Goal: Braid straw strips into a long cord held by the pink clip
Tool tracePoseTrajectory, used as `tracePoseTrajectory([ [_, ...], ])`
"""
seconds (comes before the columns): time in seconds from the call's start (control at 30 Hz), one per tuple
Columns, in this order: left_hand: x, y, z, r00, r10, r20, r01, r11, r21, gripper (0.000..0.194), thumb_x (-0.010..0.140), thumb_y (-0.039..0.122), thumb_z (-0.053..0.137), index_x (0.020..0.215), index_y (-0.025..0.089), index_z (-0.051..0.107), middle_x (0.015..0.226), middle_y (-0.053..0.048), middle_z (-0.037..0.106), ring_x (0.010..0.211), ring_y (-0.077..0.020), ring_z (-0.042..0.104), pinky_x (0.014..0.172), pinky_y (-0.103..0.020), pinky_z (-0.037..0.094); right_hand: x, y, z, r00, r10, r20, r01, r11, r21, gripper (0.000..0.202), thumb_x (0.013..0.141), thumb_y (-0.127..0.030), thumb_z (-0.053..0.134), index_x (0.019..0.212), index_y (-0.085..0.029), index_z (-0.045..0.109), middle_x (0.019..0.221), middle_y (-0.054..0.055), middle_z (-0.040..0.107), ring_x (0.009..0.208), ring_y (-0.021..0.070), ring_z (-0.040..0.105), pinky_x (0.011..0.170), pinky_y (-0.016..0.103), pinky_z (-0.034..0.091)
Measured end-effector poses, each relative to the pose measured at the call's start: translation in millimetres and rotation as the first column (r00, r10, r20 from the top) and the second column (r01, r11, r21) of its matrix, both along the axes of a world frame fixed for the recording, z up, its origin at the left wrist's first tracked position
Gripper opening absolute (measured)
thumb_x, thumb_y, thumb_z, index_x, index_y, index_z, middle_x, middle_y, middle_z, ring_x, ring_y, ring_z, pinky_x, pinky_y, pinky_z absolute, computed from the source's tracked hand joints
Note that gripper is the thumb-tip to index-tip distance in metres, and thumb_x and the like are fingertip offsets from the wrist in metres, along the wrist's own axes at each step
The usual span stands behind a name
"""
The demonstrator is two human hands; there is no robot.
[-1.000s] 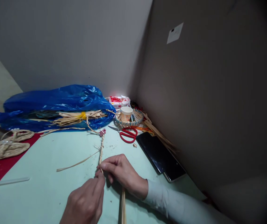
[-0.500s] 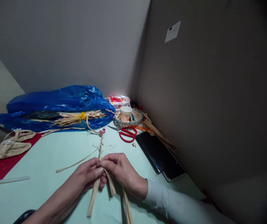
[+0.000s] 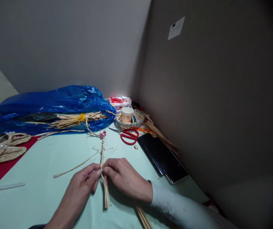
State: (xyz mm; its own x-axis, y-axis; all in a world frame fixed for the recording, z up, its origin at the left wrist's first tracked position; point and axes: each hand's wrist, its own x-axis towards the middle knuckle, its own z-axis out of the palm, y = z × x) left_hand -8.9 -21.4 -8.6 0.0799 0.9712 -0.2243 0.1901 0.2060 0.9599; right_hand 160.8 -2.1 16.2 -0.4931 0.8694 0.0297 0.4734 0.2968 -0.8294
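Note:
A thin braid of pale straw (image 3: 102, 152) runs toward me from a dark red clip (image 3: 102, 134) on the pale green table (image 3: 43, 165). My left hand (image 3: 85, 181) pinches the braid's near end from the left. From the right, my right hand (image 3: 124, 178) closes finger and thumb on the same spot, close to the left fingertips. Loose flat strands (image 3: 105, 194) hang below the fingers. More strips (image 3: 143, 216) lie under my right wrist. A single curled strip (image 3: 76, 167) rests left of the braid.
Behind are a blue plastic bag (image 3: 52, 101) with a straw bundle (image 3: 81, 118), a paper cup (image 3: 127, 115) in a basket (image 3: 140, 118), and red-handled scissors (image 3: 129, 136). Two dark devices (image 3: 160, 156) lie right. Woven straw sandals (image 3: 7, 151) lie left.
My hands have drawn slightly apart, still at the braid's end. The wide strand that stuck out at lower left now hangs with the others below. The view has shifted a little.

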Motion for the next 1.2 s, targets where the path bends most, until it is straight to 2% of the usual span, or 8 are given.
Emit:
tracePoseTrajectory([
  [0.23,6.1,0.8,14.1,0.975,0.057,-0.214,-0.051,0.998,0.035,0.036,0.067,0.055,0.072,0.067,0.019,0.071,0.042,0.005,0.047,0.049,-0.016,0.044,0.054,-0.026,0.033,-0.3,-11.1,4.8,0.928,-0.072,0.365,-0.002,0.98,0.198,0.025,0.1,-0.025,0.04,0.089,-0.015,0.061,0.072,0.008,0.065,0.059,0.0172,0.051,0.055,0.03,0.022],
  [0.43,2.8,2.1,7.1,0.987,0.066,-0.146,-0.062,0.998,0.028,0.03,0.067,0.048,0.071,0.055,0.02,0.069,0.062,-0.002,0.07,0.07,-0.0221,0.062,0.072,-0.028,0.043,-1.4,-17.8,8.1,0.881,-0.08,0.467,-0.05,0.964,0.261,0.021,0.101,-0.025,0.039,0.093,-0.015,0.056,0.075,0.01,0.067,0.06,0.0206,0.057,0.055,0.033,0.02],
  [0.6,-0.4,0.7,-4.4,0.993,0.087,-0.085,-0.095,0.992,-0.087,0.033,0.071,0.05,0.069,0.071,0.017,0.074,0.034,0.008,0.044,0.042,-0.0117,0.035,0.052,-0.024,0.028,-7.1,-28.2,3.5,0.868,-0.088,0.488,-0.111,0.925,0.364,0.017,0.099,-0.024,0.038,0.097,-0.017,0.053,0.073,0.007,0.068,0.056,0.0205,0.056,0.056,0.033,0.021],
  [0.7,-0.7,-3.4,-2.8,0.999,0.051,0.019,-0.048,0.993,-0.107,0.039,0.077,0.054,0.066,0.078,0.016,0.074,0.037,0.006,0.048,0.044,-0.0107,0.031,0.049,-0.023,0.021,-10.5,-32.5,2.6,0.849,-0.068,0.524,-0.157,0.914,0.373,0.01,0.092,-0.019,0.045,0.099,-0.017,0.052,0.076,0.006,0.068,0.058,0.0218,0.058,0.058,0.033,0.024],
  [0.83,0.4,-6.4,2.3,0.988,-0.013,0.154,0.026,0.996,-0.084,0.044,0.081,0.057,0.062,0.08,0.015,0.073,0.047,0.004,0.053,0.047,-0.0096,0.03,0.049,-0.023,0.02,-14.1,-33.9,3.0,0.813,-0.045,0.58,-0.188,0.923,0.335,0.017,0.086,-0.016,0.051,0.102,-0.016,0.053,0.076,0.006,0.068,0.062,0.0243,0.062,0.057,0.033,0.024],
  [1.0,0.1,-3.4,-2.1,0.98,0.048,0.192,-0.024,0.992,-0.124,0.042,0.071,0.054,0.073,0.082,0.013,0.074,0.041,0.006,0.05,0.043,-0.0075,0.028,0.047,-0.022,0.015,-14.1,-33.0,2.0,0.851,-0.072,0.52,-0.15,0.916,0.372,0.015,0.09,-0.019,0.048,0.102,-0.015,0.057,0.074,0.007,0.069,0.058,0.0229,0.061,0.057,0.033,0.026],
  [1.1,0.5,-2.9,-2.9,0.965,0.135,0.225,-0.104,0.984,-0.144,0.039,0.065,0.05,0.078,0.079,0.013,0.074,0.045,0.005,0.052,0.043,-0.0072,0.033,0.045,-0.02,0.02,-5.1,-25.7,10.5,0.944,0.001,0.331,-0.113,0.94,0.321,0.022,0.097,-0.031,0.046,0.097,-0.017,0.063,0.075,0.006,0.071,0.06,0.0187,0.062,0.06,0.03,0.031],
  [1.2,0.5,-2.5,-1.8,0.953,0.157,0.258,-0.126,0.983,-0.131,0.037,0.067,0.049,0.079,0.076,0.013,0.074,0.042,0.007,0.049,0.041,-0.0056,0.031,0.044,-0.019,0.019,6.0,-11.1,20.7,0.996,-0.059,0.074,0.041,0.974,0.224,0.032,0.099,-0.037,0.047,0.083,-0.017,0.066,0.078,0.005,0.071,0.068,0.015,0.061,0.066,0.026,0.036],
])
